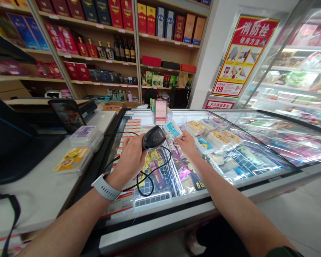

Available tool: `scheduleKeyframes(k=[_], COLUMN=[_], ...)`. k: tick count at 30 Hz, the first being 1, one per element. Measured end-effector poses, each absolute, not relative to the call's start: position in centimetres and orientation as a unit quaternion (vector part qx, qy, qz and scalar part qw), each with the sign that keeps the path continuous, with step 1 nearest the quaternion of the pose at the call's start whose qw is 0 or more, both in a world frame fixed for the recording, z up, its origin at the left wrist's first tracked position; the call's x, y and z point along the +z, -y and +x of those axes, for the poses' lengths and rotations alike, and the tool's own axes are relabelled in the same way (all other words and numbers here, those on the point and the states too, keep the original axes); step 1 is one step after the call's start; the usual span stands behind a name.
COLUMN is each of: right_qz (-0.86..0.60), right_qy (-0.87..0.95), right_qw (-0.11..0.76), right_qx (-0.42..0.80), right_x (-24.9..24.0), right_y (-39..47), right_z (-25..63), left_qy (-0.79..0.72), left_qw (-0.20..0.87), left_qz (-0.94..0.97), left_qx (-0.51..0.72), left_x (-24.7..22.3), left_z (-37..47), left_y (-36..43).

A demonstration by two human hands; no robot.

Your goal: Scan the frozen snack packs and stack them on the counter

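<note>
My left hand [132,152] is wrapped round the handle of a black barcode scanner [153,138], whose head points to the right above the chest freezer. A black cable [147,175] loops below it over the glass. In my right hand [186,143] is a clear plastic box [173,129] with a blue and white label, pinched at its lower right corner. The box is tilted, close in front of the scanner's head. Just to the right, similar boxes with yellow labels [219,138] and a blue-labelled box [204,145] lie on the freezer lid.
The glass-topped freezer [160,225] holds wire baskets of packaged goods. On the counter at left are purple-labelled boxes [84,134], a yellow-labelled box [71,159] and a dark screen [66,116]. Shelves of bottles and gift boxes [101,50] line the back wall.
</note>
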State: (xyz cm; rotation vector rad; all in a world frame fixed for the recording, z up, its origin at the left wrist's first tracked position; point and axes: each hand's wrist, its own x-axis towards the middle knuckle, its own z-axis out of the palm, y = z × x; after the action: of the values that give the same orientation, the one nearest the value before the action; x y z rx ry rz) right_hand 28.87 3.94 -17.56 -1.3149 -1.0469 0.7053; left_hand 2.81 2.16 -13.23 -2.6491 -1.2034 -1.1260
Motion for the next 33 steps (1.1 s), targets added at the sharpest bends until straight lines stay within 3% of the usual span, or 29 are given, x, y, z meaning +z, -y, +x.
scheduleKeyframes(k=[11, 17, 21, 28, 33], right_qz=[-0.568, -0.589, -0.620, -0.659, -0.666], right_qy=[0.451, 0.472, 0.504, 0.571, 0.584], right_qw=[0.622, 0.615, 0.589, 0.456, 0.374], right_qx=[0.294, 0.229, 0.121, -0.176, -0.274], right_x=[-16.7, -15.6, -14.3, -13.6, -15.0], right_y=[-3.2, -2.3, -1.1, 3.4, 6.1], right_z=[28.5, 29.2, 30.3, 34.3, 37.4], left_qy=[0.390, 0.387, 0.390, 0.395, 0.392], left_qw=[-0.012, -0.003, -0.002, -0.009, -0.006], left_qz=[-0.852, -0.855, -0.854, -0.853, -0.853], left_qx=[-0.349, -0.346, -0.345, -0.341, -0.344], left_x=[-13.2, -13.2, -13.2, -12.9, -13.0], left_z=[2.8, 2.7, 2.7, 2.8, 2.8], left_y=[-2.2, -2.1, -2.0, -1.9, -1.9])
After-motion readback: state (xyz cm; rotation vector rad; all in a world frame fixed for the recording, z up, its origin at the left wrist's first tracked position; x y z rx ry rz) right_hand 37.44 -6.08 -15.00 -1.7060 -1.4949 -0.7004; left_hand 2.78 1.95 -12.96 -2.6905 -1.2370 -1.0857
